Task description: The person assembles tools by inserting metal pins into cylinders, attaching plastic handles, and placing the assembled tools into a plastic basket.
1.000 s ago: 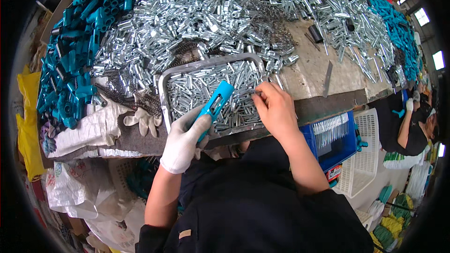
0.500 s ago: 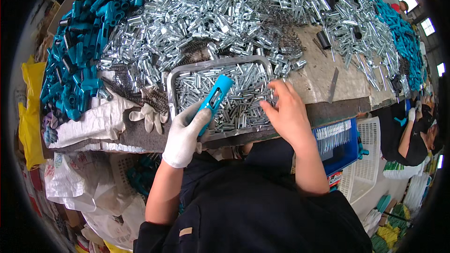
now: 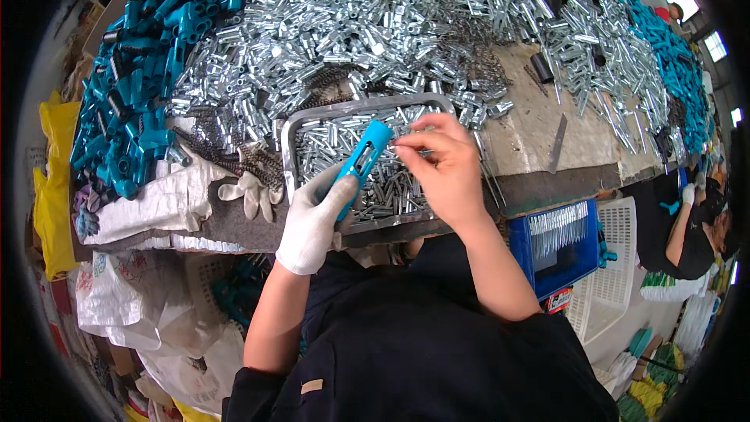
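In my left hand (image 3: 319, 215), which wears a white glove, is a blue plastic tube-shaped housing (image 3: 364, 158) with a long slot in its side. It tilts up and to the right above a metal tray (image 3: 312, 115) full of small metal pins (image 3: 391, 191). My bare right hand (image 3: 445, 168) is beside the upper end of the housing. Its thumb and index finger are pinched together near the slot; whatever small thing is between them is too small to make out. A few thin metal rods (image 3: 489, 170) lie on the bench edge beside my right wrist.
A large heap of shiny metal sleeves (image 3: 328, 31) covers the bench behind the tray. Blue plastic parts (image 3: 129, 109) pile up at left. A spare glove (image 3: 250, 194), a flat metal strip (image 3: 558, 143) and a blue bin (image 3: 547, 258) are nearby. Another person (image 3: 680, 227) works at far right.
My right hand has moved left from the tray's right side to the housing's upper end, its fingers closing into a pinch. My left hand still holds the housing in nearly the same place.
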The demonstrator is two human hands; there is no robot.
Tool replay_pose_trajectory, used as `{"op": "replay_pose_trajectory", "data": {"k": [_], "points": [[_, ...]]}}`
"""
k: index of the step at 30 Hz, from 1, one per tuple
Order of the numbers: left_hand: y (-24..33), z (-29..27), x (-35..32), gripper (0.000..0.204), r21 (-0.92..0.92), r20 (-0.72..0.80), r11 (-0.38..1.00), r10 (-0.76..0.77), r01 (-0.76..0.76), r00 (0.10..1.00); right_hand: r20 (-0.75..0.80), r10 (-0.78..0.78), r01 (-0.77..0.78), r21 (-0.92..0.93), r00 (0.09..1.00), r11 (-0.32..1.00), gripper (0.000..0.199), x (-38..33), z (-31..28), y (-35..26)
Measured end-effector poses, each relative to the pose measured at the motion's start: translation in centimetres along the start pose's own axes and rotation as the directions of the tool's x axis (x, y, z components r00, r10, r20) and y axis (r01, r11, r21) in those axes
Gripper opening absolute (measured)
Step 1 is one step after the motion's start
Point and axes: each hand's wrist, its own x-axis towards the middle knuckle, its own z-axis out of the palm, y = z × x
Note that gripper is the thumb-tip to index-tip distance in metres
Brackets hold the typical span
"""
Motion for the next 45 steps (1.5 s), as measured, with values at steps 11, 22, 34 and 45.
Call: {"op": "replay_pose_trajectory", "data": {"k": [11, 22, 34, 45], "points": [[0.3, 0.6, 0.0, 0.039, 0.014, 0.026, 0.999, 0.05, -0.05, 0.998, 0.056, -0.095, 0.093, 0.047, 0.994, 0.995, 0.009, -1.8, 1.6, -1.7], [0.4, 1.8, -1.0, 0.035, 0.481, -0.025, 0.649, 0.682, -0.589, 0.731, 0.219, 0.247, -0.329, 0.668, 0.944, 0.667, 0.021, -2.5, 2.5, -0.4], [1.9, 1.3, -1.0, 0.024, 0.481, 0.103, 0.768, 0.429, -0.423, 0.897, 0.225, 0.349, -0.37, 0.823, 0.909, 0.431, 0.038, -3.7, -0.3, -0.8], [-0.9, 0.2, 3.7, 0.007, 0.871, 0.188, 0.226, 0.666, -0.436, 0.722, 0.382, 0.544, -0.513, 0.852, 0.747, 0.107, 0.042, -3.5, -1.9, -0.8]]}}
